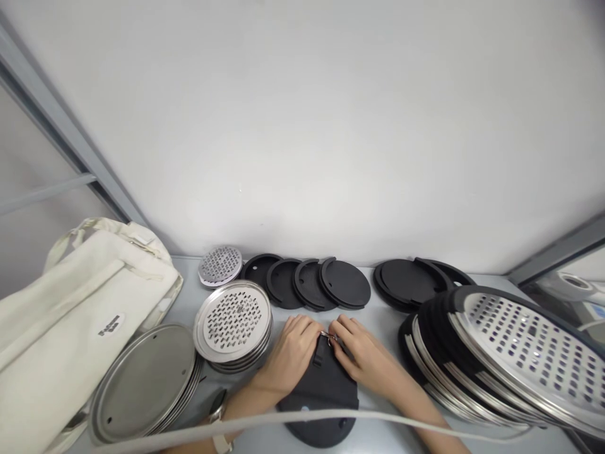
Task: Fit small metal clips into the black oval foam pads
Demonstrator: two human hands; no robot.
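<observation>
My left hand [293, 354] and my right hand [362, 353] meet at the top of a flat black piece [326, 391] lying on the table. Fingers of both are closed on a small metal ring [329, 338] at its narrow upper end, where a short black strap [318, 358] shows. The lower end of the black piece is rounded. Beyond my hands, black round discs [347, 285] overlap in a row. By my left forearm stands a stack of round metal graters [235, 318], and by my right forearm a tilted stack of black-rimmed graters [534, 347].
A cream bag [89, 290] fills the left side, next to stacked plain metal discs [146, 378]. A smaller grater disc [220, 266] lies by the white wall [302, 126]. More black rings [411, 280] lie at the back right. A pale cable [265, 419] crosses in front.
</observation>
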